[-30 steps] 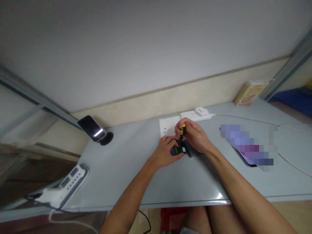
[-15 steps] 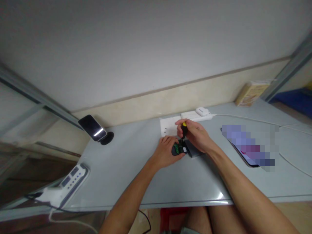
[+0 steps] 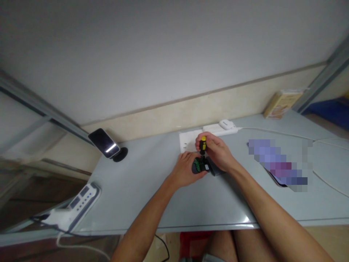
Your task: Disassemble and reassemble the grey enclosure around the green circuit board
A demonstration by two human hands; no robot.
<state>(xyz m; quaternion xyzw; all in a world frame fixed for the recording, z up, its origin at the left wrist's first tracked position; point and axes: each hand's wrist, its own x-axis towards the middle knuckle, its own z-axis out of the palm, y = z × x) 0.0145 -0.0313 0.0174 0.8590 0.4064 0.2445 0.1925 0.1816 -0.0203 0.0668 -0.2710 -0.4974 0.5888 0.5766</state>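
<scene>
My left hand [image 3: 186, 169] is closed around a small dark device [image 3: 204, 168] whose green circuit board [image 3: 197, 163] lies exposed, thumb on its near side and fingers on the far side. In my right hand [image 3: 219, 151] is a short screwdriver [image 3: 203, 145] with a yellow and black handle, held upright over the device. Its tip is too small to make out against the board. Partly under my right hand, a flat dark grey piece [image 3: 216, 169] lies on the table against the device's right side. A white sheet with small dark marks [image 3: 188, 140] lies just behind.
A white power strip [image 3: 222, 126] sits at the wall, its cable running right. Right of my arm lies a phone with a blurred screen [image 3: 276, 163]. A yellowish box [image 3: 282, 103] stands back right. Leftward are a phone on a stand [image 3: 104, 143] and a white socket unit [image 3: 81, 202].
My right hand has turned the screwdriver, and more of its yellow and black handle now shows. The handle has shifted slightly left and stands more upright. My left hand keeps its hold.
</scene>
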